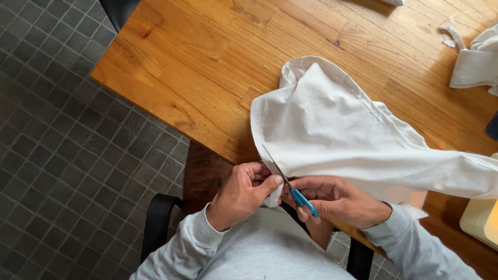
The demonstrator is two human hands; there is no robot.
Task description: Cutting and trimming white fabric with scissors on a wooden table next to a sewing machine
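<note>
You are cutting along the near edge of the white cloth (332,124), which is lying spread over the wooden table (197,57) and hanging off its front edge toward your lap. Your right hand (337,199) is clamped around the blue-handled scissors (290,184), fingers through the loops, blades pointing up-left along the hem. The blades are looking nearly closed, tip just at the cloth edge. Your left hand (244,192) is pinching the cloth's lower corner, thumb pressing on top right beside the blades.

To do this well, you should be keeping that pinched edge taut and flat, so the blades are biting a single layer, I judge. Keep the thumb clear of the blade line; it is sitting very close. Short snips are likely holding a straighter line than one long one.

No packages, labels or signs are showing. Another white cloth piece (474,62) is lying at the table's far right with small scraps (454,36) beside it, and a pale yellow object (480,220) is sitting at the right edge, cut off by the frame. A dark chair (158,218) is under you, on a grey tiled floor (52,155).
</note>
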